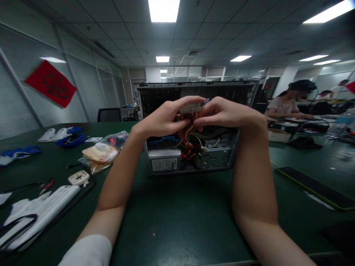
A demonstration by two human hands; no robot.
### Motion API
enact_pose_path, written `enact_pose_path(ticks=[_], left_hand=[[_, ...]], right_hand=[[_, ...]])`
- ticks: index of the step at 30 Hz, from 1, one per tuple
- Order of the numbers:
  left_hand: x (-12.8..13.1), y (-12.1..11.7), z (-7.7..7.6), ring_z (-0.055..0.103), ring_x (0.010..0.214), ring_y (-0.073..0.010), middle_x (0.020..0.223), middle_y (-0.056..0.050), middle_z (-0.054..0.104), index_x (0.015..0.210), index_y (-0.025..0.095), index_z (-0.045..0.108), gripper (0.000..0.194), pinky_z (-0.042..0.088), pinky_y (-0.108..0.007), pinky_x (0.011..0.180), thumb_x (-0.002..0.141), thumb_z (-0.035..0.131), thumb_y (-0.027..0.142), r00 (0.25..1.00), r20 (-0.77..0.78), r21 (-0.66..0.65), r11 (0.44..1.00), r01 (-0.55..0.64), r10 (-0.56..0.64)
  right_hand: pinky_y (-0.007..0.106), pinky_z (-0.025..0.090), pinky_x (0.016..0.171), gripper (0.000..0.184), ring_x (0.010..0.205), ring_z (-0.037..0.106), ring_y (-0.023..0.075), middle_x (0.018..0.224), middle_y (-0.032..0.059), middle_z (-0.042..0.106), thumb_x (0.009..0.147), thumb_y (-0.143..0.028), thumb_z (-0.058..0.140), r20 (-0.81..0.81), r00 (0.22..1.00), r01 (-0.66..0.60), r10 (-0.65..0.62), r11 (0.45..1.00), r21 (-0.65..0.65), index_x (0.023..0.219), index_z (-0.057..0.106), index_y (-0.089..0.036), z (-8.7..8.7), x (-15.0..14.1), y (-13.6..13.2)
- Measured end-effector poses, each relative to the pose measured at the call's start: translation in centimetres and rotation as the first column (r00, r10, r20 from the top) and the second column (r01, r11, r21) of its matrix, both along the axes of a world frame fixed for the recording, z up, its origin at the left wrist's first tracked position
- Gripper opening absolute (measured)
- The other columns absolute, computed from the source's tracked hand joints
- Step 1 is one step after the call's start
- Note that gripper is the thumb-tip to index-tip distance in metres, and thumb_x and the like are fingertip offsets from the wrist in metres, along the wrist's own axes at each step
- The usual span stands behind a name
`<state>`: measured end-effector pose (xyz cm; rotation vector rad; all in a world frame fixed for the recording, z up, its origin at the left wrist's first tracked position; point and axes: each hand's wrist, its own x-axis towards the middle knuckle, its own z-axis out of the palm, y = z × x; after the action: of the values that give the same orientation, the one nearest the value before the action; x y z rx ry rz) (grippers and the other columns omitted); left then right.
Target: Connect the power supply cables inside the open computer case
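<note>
An opened computer case [191, 172] lies on its side edge on the green table, its inside facing me. In front of it my left hand [172, 116] and my right hand [219, 112] both grip a pale wide cable connector [190, 108] from its two sides. From the connector a bundle of red, yellow and orange wires [189, 133] runs down into the case. Low at the left of the case sits a silver power supply [165, 162] with a label. At the lower right is a metal drive cage [216, 159]. My fingers partly hide the connector.
To the left lie a plastic bag [104, 151], a white power strip [44, 218], a small white socket adapter [79, 178], and blue and white gloves [70, 139]. A black mat [316, 186] is at the right. Another person [288, 103] sits at the far right.
</note>
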<state>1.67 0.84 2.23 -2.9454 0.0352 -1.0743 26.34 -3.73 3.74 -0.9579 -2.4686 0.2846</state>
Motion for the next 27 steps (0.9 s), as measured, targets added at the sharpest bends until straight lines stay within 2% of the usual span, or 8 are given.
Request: enact_pose_path(ticks=[5, 9, 15, 19, 23, 27], left_hand=[[-0.1, 0.3, -0.1, 0.067, 0.129, -0.0264, 0.144, -0.011, 0.068, 0.151, 0.019, 0.056, 0.063, 0.057, -0.038, 0.111, 0.089, 0.065, 0.015, 1.000, 0.003, -0.026, 1.000, -0.009, 0.009], [-0.1, 0.5, -0.2, 0.070, 0.124, -0.0247, 0.142, -0.010, 0.070, 0.152, 0.020, 0.055, 0.063, 0.059, -0.036, 0.107, 0.090, 0.064, 0.016, 1.000, -0.004, -0.034, 0.999, -0.019, 0.019], [0.0, 0.5, -0.2, 0.072, 0.116, -0.0231, 0.138, -0.010, 0.072, 0.151, 0.019, 0.057, 0.062, 0.060, -0.034, 0.102, 0.089, 0.064, 0.015, 1.000, 0.005, -0.028, 1.000, -0.004, 0.005], [-0.2, 0.3, -0.1, 0.072, 0.117, -0.0240, 0.137, -0.010, 0.073, 0.150, 0.020, 0.058, 0.063, 0.060, -0.035, 0.102, 0.087, 0.065, 0.014, 1.000, 0.015, -0.027, 1.000, -0.010, 0.010], [-0.2, 0.3, -0.1, 0.072, 0.116, -0.0236, 0.136, -0.010, 0.073, 0.151, 0.019, 0.057, 0.064, 0.060, -0.034, 0.100, 0.088, 0.064, 0.014, 1.000, 0.014, -0.031, 0.999, -0.025, 0.026], [-0.2, 0.5, -0.1, 0.072, 0.112, -0.0222, 0.137, -0.010, 0.072, 0.151, 0.018, 0.056, 0.064, 0.060, -0.032, 0.097, 0.088, 0.063, 0.015, 0.998, 0.038, -0.031, 0.999, -0.039, 0.040]], right_hand=[[0.032, 0.054, 0.076, 0.042, 0.087, 0.071, 0.0218, 0.091, 0.0046, 0.080, 0.089, -0.059, 0.075, 0.000, 0.999, -0.043, 0.044, 0.990, -0.134, 0.098, 0.084, -0.019, 0.0, 0.7, -0.2], [0.035, 0.058, 0.085, 0.044, 0.096, 0.074, 0.0250, 0.102, 0.0051, 0.082, 0.087, -0.057, 0.078, 0.001, 0.999, -0.032, 0.033, 0.979, -0.201, 0.110, 0.084, -0.020, -0.2, 0.6, 0.3], [0.034, 0.058, 0.079, 0.049, 0.091, 0.074, 0.0256, 0.100, 0.0079, 0.082, 0.083, -0.060, 0.079, 0.065, 0.998, 0.028, -0.017, 0.983, -0.181, 0.105, 0.084, -0.016, -0.2, -0.3, 0.2], [0.035, 0.059, 0.079, 0.049, 0.094, 0.076, 0.0270, 0.100, 0.0072, 0.083, 0.083, -0.061, 0.078, 0.076, 0.997, 0.021, -0.008, 0.985, -0.171, 0.106, 0.084, -0.018, 0.0, -0.3, -0.3], [0.036, 0.060, 0.084, 0.045, 0.098, 0.076, 0.0275, 0.103, 0.0069, 0.083, 0.085, -0.058, 0.077, 0.046, 0.999, 0.008, 0.000, 0.984, -0.177, 0.107, 0.085, -0.019, -0.1, -0.3, -0.2], [0.036, 0.058, 0.084, 0.040, 0.095, 0.075, 0.0268, 0.099, 0.0062, 0.083, 0.085, -0.056, 0.077, -0.024, 0.999, 0.037, -0.040, 0.993, -0.114, 0.100, 0.085, -0.020, -0.3, -0.5, 0.1]])
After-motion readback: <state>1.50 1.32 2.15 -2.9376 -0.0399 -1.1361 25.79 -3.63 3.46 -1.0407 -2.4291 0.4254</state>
